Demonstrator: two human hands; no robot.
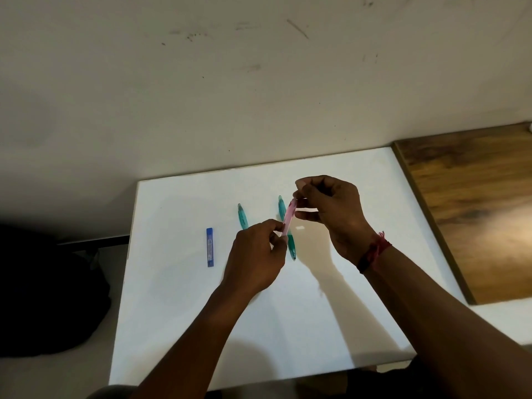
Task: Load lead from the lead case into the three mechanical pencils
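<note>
Hands: left hand (pixel 256 254) pinches pink pencil (pixel 290 215) low; right hand (pixel 331 208) pinches its top.
Teal pencil (pixel 243 216): flat, centre.
Second teal pencil (pixel 292 246): behind pink pencil.
Case (pixel 210 247): centre left.

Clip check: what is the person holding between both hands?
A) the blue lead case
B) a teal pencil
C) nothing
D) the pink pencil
D: the left hand and right hand pinch the pink pencil at its two ends, while the blue lead case lies untouched on the white board.
</note>
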